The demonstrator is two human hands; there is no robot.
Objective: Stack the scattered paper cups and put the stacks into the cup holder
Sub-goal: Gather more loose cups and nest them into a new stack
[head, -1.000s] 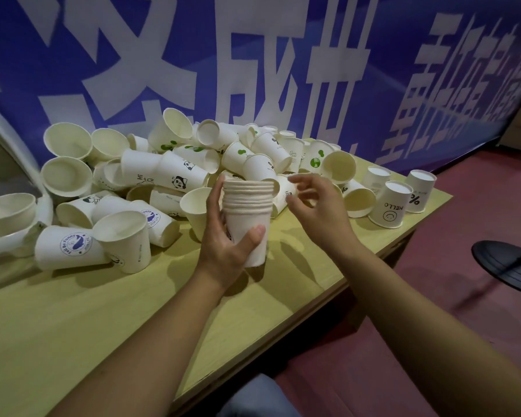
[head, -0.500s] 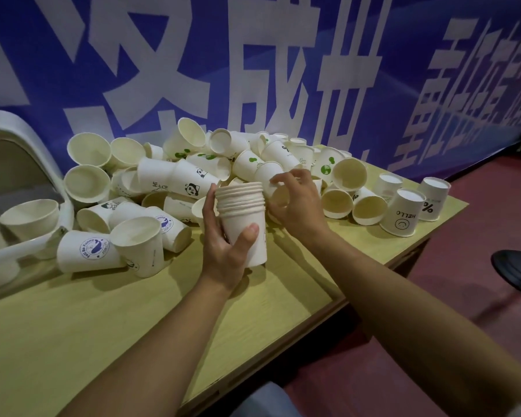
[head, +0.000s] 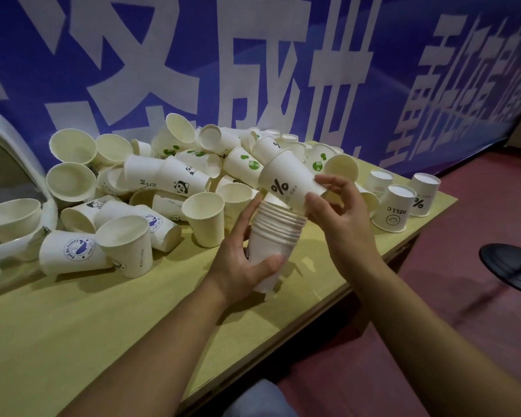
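Your left hand (head: 241, 266) grips the stack of paper cups (head: 272, 236) above the front part of the table (head: 73, 341); the thumb lies across the front of the lowest cup and the fingers curl behind the stack. The stack is upright, leaning a little, and its many rims sit close together near the top.

Your right hand (head: 337, 215) pinches a single cup with a % mark (head: 286, 180) by its rim end. This cup is tilted, with its closed bottom pointing up and to the left, and its lower side is touching the top of the stack. I cannot tell if it is already inside the top cup.

The pile of loose cups (head: 169, 170) covers the back part of the table, against the blue banner (head: 283, 55). Most lie on their sides; some stand upright near the left edge. At the right corner, 3 upside-down cups (head: 399, 203) stand close together, 1 with the word HELLO. A white holder (head: 21, 206) is at the left edge of the table, with cups in it. A black round base (head: 509, 266) rests on the red floor (head: 433, 326) to the right.
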